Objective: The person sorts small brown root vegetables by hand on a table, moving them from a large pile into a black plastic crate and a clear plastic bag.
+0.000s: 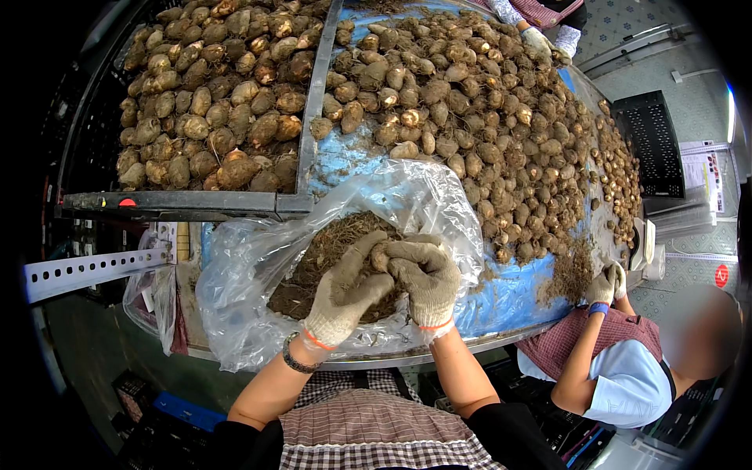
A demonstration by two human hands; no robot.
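Observation:
A small brown taro corm [380, 257] is pinched between my two hands, which both wear soiled knit work gloves. My left hand [346, 288] holds its left side with the thumb and fingers spread in a V. From the right, my right hand [427, 276] grips it with curled fingers. Beneath both hands lies a clear plastic bag [247, 294], its mouth spread wide. Inside the bag is a heap of dry root fibres and soil [305, 282]. The gloved fingers partly hide the corm.
Loose taro corms [470, 106] cover the blue-sheeted table [499, 299]. A metal-edged crate of larger corms [235, 106] stands at left, its frame [188, 202] near the bag. A perforated white metal bar [100, 267] juts left. Co-workers' gloved hands [605, 285] [540, 47] are at right and far side.

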